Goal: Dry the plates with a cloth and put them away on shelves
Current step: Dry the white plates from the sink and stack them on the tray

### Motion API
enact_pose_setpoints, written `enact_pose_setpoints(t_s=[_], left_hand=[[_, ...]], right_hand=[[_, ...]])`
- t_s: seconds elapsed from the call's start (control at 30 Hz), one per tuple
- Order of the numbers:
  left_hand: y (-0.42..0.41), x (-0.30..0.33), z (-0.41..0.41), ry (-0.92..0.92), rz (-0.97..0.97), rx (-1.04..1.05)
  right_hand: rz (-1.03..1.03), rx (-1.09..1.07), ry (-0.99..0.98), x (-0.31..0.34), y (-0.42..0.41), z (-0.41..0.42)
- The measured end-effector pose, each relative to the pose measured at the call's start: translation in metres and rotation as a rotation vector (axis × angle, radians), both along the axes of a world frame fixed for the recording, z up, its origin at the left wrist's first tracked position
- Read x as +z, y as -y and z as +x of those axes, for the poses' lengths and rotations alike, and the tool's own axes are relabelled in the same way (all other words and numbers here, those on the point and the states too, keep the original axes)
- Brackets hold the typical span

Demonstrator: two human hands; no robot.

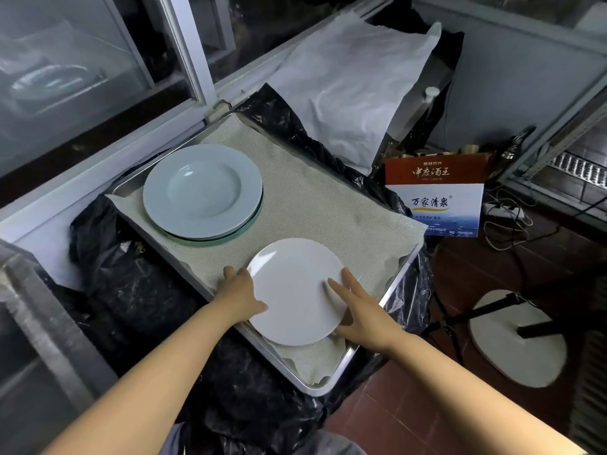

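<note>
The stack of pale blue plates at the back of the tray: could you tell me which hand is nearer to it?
Left. The left hand holds the white plate's left edge, below the stack of pale blue plates; the right hand is farther right.
</note>
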State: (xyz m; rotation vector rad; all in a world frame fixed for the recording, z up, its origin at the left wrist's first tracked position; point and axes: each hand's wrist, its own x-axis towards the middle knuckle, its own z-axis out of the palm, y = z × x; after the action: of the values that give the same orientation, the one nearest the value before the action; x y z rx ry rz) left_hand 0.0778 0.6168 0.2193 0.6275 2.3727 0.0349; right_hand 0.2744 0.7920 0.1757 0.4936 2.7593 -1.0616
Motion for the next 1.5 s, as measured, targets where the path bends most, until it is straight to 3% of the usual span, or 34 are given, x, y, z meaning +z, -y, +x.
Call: enact_pose_setpoints(t_s=[0.33, 0.53, 0.7, 1.0, 1.3, 1.5], left_hand=[[0.001, -0.003, 0.004, -0.12, -0.06, -0.051], [0.022, 0.001, 0.022, -0.271, 0.1, -0.155], [0.067, 0.027, 0.03, -0.371, 0.307, -0.221], [0.221, 0.068, 0.036, -0.461, 0.412, 0.037], [0.424, 0.013, 0.05, -0.501, 0.125, 0.232], [0.549, -0.02, 0.054, -0.465, 0.048, 0.387]], right_hand=[[0.023, 0.012, 0.064, 0.002, 0.007, -0.004], [0.144, 0.096, 0.09, 0.022, 0.014, -0.009], [0.136, 0.166, -0.039, 0.047, 0.041, -0.027], [0.106, 0.449, -0.149, 0.082, 0.153, -0.093], [0.107, 0.706, -0.087, 0.065, 0.32, -0.16], [0.115, 0.849, 0.055, 0.033, 0.438, -0.199]])
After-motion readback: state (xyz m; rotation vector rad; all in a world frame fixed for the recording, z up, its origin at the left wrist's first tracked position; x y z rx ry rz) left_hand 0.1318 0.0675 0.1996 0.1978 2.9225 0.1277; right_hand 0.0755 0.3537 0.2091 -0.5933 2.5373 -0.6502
